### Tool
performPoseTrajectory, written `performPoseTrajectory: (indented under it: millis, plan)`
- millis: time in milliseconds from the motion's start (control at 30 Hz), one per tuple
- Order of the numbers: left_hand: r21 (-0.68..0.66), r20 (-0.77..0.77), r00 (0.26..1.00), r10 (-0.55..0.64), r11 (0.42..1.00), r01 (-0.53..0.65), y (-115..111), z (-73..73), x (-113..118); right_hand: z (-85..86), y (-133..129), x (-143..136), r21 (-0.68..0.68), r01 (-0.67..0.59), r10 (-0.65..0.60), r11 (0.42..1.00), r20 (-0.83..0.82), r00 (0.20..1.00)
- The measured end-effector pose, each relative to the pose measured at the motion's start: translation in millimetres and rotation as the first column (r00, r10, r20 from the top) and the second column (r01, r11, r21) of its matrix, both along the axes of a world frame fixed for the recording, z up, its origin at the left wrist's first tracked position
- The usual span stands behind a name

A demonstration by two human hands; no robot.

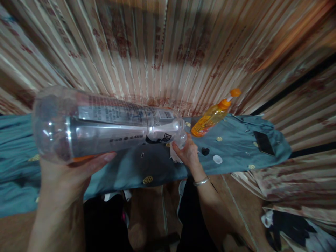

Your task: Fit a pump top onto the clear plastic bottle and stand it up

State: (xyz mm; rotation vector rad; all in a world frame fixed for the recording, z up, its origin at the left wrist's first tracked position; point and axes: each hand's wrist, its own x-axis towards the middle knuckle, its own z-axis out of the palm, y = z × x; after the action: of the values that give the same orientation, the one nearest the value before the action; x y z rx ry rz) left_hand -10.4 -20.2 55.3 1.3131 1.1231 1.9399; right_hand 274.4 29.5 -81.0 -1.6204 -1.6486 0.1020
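A large clear plastic bottle [112,127] with a printed label lies sideways in the air, close to the camera. My left hand [76,168] grips its wide base from below, thumb along the side. At the narrow neck, my right hand [187,152] has its fingers closed around the mouth; a silver bangle circles that wrist. A white piece of paper or tissue [175,154] shows just below the right hand, and I cannot tell whether the fingers touch it. Behind the right hand stands a tilted-looking bottle of orange liquid [210,119] with an orange pump-like top.
The narrow table wears a teal cloth [168,169] with yellow pineapple prints. On it lie a small black cap [205,151], a white round lid [217,159] and a dark phone [264,142]. A pleated floral curtain [147,52] hangs behind; clothes [294,227] lie at lower right.
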Motion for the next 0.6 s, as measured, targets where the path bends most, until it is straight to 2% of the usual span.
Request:
performPoseTrajectory:
  millis: [200, 600]
  plan:
    - [-0.006, -0.052, 0.999, 0.006, 1.0, -0.006, 0.8, 3.0, 2.0, 0.4, 0.5, -0.6, -0.016, -0.008, 0.008, 1.0, -0.004, 1.0]
    - [0.017, -0.081, 0.997, -0.008, 1.0, 0.009, 1.9, -0.5, -2.0, -0.3, 0.6, -1.3, -0.011, -0.03, 0.03, 1.0, 0.005, 1.0]
